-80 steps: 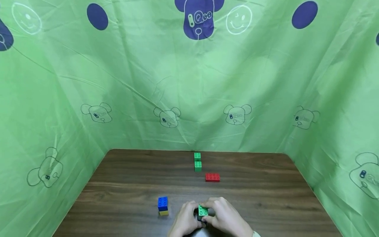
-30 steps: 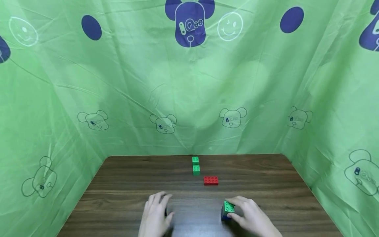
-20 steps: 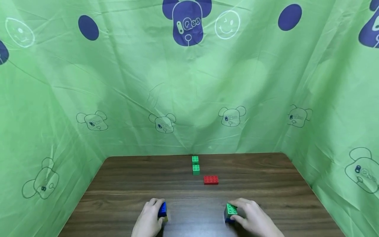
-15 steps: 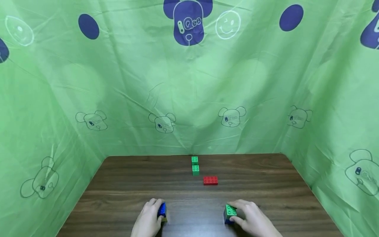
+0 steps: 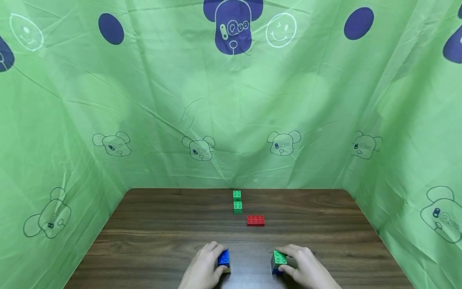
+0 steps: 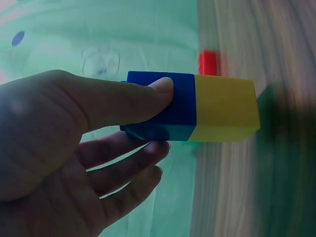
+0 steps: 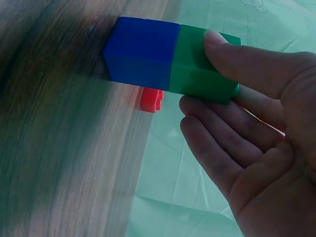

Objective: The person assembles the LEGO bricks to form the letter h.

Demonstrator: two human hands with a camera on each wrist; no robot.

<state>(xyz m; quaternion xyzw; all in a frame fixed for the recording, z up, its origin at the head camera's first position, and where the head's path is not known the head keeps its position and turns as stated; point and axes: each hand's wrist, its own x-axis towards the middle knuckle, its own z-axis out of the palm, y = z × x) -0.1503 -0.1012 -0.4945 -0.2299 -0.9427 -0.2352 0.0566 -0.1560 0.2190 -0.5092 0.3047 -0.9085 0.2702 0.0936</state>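
curtained booth: green cloth [image 5: 234, 104], wood-grain table [image 5: 238, 239]

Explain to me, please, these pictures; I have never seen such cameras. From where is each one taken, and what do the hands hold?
You see a person, not a machine. The wide picture comes from a head-worn camera looking forward and down; the two others come from one camera on each wrist. The left hand holds a blue-over-yellow plastic brick stack. The right hand holds a green-over-blue plastic brick stack. On the brown wood-grain table lie a rectangular red plastic brick and, farther back, two small green plastic bricks.
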